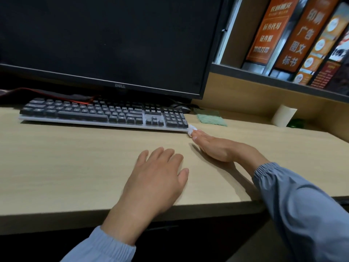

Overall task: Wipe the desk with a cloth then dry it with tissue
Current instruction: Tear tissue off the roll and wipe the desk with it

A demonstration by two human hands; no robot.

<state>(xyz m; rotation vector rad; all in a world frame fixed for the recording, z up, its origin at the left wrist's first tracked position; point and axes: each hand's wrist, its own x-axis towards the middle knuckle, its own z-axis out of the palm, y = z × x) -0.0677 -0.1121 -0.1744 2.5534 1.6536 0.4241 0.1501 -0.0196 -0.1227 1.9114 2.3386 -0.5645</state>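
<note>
Resting palm-down near the front edge of the desk, about midway along it, the left hand lies with its fingers straight and slightly spread, holding nothing. The right hand reaches in from the right, turned on its edge with its fingers stretched out straight toward the keyboard. A small white wad of tissue sits at those fingertips, touching the keyboard's front right corner. The thumb is hidden, so it cannot be told whether the tissue is pinched or only pushed along by the straight fingers. Both wrists wear pale blue sleeves with gathered cuffs.

The green cloth lies flat toward the back edge of the desk, just beyond the keyboard's right end and apart from both hands. A dark mouse sits behind the keyboard, beside the cloth. Farther right along the back edge stands a cream roll, tilted, with a blurred green object just beside it.

A black monitor with a dark screen stands over the keyboard, and a red cable runs behind the keys at the back left. Above the desk's right side, orange-spined books lean on a shelf
</note>
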